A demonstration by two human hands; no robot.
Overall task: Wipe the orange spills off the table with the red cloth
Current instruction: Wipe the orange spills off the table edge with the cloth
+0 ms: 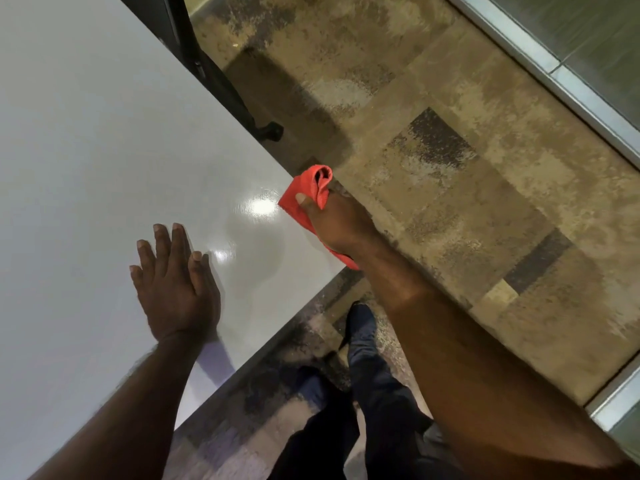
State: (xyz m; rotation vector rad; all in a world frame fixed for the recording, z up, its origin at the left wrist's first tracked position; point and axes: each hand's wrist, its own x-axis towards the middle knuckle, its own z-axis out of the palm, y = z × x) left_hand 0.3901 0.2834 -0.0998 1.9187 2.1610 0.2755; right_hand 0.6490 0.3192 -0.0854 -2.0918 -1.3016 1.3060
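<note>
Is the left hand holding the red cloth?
No, the left hand lies flat and empty on the table; the right hand grips the red cloth.

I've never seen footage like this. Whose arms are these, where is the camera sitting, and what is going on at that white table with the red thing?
There is no machine here: these are a person's two bare arms, filmed by one wide-angle camera worn on the head, looking forward and down. That is why you also see the person's dark trousers and shoes on the patterned floor below.

The left hand lies flat, fingers spread, on the white table. The right hand grips a bunched red cloth at the table's far edge, near its corner, partly over the floor.

The job is wiping up orange spills, yet no orange shows on the tabletop in this picture; it only looks glossy, with bright light reflections near the cloth.
</note>
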